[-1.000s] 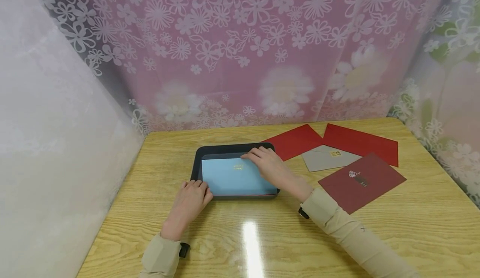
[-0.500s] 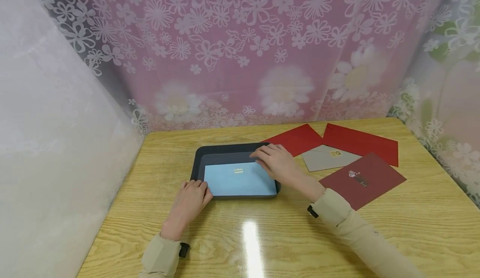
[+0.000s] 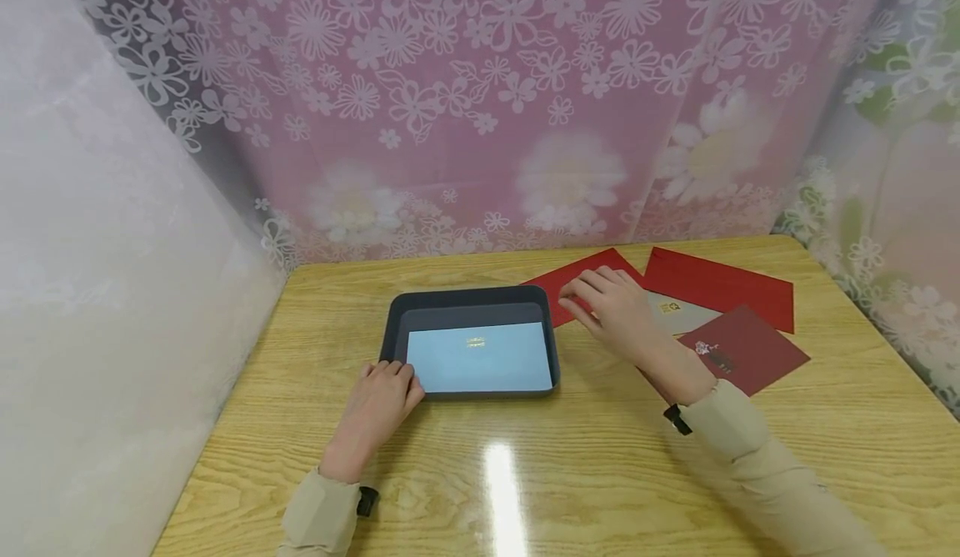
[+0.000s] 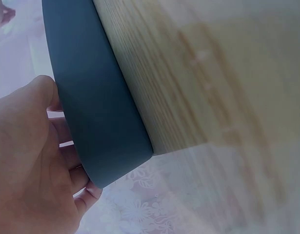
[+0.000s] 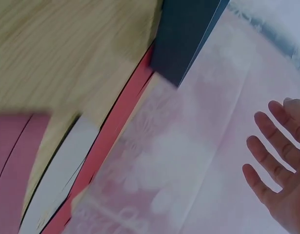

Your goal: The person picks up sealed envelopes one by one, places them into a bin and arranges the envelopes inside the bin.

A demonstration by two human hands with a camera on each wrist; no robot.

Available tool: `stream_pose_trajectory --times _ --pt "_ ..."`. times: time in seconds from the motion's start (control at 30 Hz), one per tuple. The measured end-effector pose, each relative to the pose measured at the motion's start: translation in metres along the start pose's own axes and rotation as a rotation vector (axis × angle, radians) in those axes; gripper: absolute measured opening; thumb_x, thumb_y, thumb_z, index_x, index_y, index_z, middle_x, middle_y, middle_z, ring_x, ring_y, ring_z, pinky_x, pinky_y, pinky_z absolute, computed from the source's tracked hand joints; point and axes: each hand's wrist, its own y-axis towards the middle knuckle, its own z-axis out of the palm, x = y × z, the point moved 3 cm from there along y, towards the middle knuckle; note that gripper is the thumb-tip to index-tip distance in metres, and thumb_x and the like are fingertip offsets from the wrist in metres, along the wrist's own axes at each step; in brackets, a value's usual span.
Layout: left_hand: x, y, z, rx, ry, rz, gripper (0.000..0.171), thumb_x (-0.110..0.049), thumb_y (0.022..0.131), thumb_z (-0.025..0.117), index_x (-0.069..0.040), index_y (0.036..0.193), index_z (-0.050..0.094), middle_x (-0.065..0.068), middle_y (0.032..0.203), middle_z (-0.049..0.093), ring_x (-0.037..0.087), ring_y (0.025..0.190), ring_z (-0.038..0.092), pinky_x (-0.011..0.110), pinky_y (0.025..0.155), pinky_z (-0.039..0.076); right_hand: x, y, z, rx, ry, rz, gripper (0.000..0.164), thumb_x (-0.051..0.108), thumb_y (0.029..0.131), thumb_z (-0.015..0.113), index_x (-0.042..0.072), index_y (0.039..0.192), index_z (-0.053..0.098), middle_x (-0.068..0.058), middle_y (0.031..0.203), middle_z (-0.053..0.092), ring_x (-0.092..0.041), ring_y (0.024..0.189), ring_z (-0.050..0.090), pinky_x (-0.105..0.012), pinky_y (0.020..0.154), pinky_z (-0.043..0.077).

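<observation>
Tray (image 3: 465,298) and pale blue envelope (image 3: 480,361) show on my head feed, the envelope lying inside; the left hand (image 3: 377,394) grips the tray's near-left corner, the right hand (image 3: 618,315) hovers beside it, near a red envelope (image 3: 567,273). Left wrist: I see fingers (image 4: 67,157) bent around the tray's edge. Right wrist: I see parted fingers holding nothing.

Pink floral curtain (image 3: 465,123) behind wooden table (image 3: 442,465)

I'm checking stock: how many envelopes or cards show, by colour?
Bright red pieces: 2
Grey piece: 1
Maroon piece: 1
Light blue piece, in the tray: 1
Total in view: 5 (anything beneath the blue one is hidden)
</observation>
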Motion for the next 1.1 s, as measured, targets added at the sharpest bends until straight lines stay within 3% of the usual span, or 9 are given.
stream_pose_trajectory --times 0.07,0.17,0.3,0.4,0.47,0.63,0.83,1.1 --pt "0.0 0.0 0.0 0.004 -0.002 -0.001 0.035 -0.013 0.098 0.062 -0.015 0.068 0.044 -0.002 0.063 0.035 0.016 0.062 0.032 0.034 0.07 0.03 -0.01 -0.006 -0.006 0.0 -0.007 0.019 0.06 0.053 0.106 0.032 0.009 0.095 0.07 -0.007 0.09 0.069 -0.029 0.083 0.06 -0.044 0.074 0.051" --pt "0.0 0.0 0.0 -0.004 -0.003 0.004 0.035 -0.013 0.098 0.062 -0.015 0.067 0.044 -0.003 0.062 0.034 0.015 0.062 0.031 0.034 0.07 0.03 -0.026 -0.017 -0.016 0.019 -0.004 0.057 0.061 0.055 0.105 0.032 0.008 0.097 0.07 -0.008 0.092 0.069 -0.029 0.084 0.062 -0.047 0.079 0.053" --pt "-0.001 0.0 -0.003 -0.02 -0.004 0.011 0.035 -0.012 0.097 0.063 -0.015 0.067 0.044 -0.005 0.063 0.032 0.014 0.062 0.029 0.033 0.07 0.029 -0.044 -0.032 -0.029 0.054 -0.02 0.116 0.033 0.039 0.102 0.058 0.007 0.099 0.07 -0.009 0.093 0.07 -0.03 0.085 0.063 -0.049 0.08 0.052" --pt "-0.001 0.0 -0.003 -0.03 -0.006 0.015 0.035 -0.012 0.097 0.063 -0.015 0.067 0.044 -0.005 0.063 0.031 0.013 0.062 0.028 0.033 0.069 0.029 -0.058 -0.043 -0.038 0.086 -0.035 0.168 0.016 0.017 0.089 0.077 0.008 0.1 0.07 -0.009 0.093 0.07 -0.031 0.087 0.061 -0.049 0.076 0.051" --pt "-0.001 0.0 -0.003 -0.04 -0.003 0.02 0.036 -0.012 0.096 0.063 -0.015 0.067 0.043 -0.005 0.063 0.03 0.013 0.062 0.027 0.033 0.069 0.028 -0.069 -0.052 -0.043 0.12 -0.049 0.208 0.02 0.012 0.084 0.08 0.009 0.101 0.071 -0.01 0.095 0.07 -0.033 0.089 0.062 -0.05 0.076 0.051" --pt "-0.001 0.0 -0.003 -0.055 0.004 0.027 0.038 -0.012 0.095 0.065 -0.017 0.066 0.041 -0.007 0.063 0.026 0.012 0.063 0.023 0.031 0.069 0.025 -0.096 -0.077 -0.051 0.234 -0.09 0.29 0.022 0.014 0.086 0.079 0.009 0.105 0.071 -0.011 0.099 0.071 -0.034 0.092 0.062 -0.051 0.075 0.051" --pt "0.0 0.0 -0.002 -0.047 -0.01 0.025 0.038 -0.011 0.095 0.064 -0.016 0.066 0.04 -0.006 0.063 0.026 0.015 0.062 0.028 0.033 0.069 0.026 -0.124 -0.11 -0.056 0.356 -0.109 0.348 0.026 0.017 0.087 0.079 0.006 0.108 0.071 -0.015 0.1 0.071 -0.033 0.087 0.061 -0.051 0.07 0.05" --pt "0.003 0.0 0.005 -0.014 -0.002 0.014 0.036 -0.013 0.098 0.062 -0.015 0.067 0.043 -0.003 0.063 0.036 0.017 0.062 0.033 0.034 0.07 0.029 -0.144 -0.139 -0.057 0.611 -0.028 0.44 0.045 0.028 0.088 0.079 -0.002 0.119 0.068 -0.025 0.114 0.066 -0.046 0.106 0.06 -0.063 0.087 0.048"
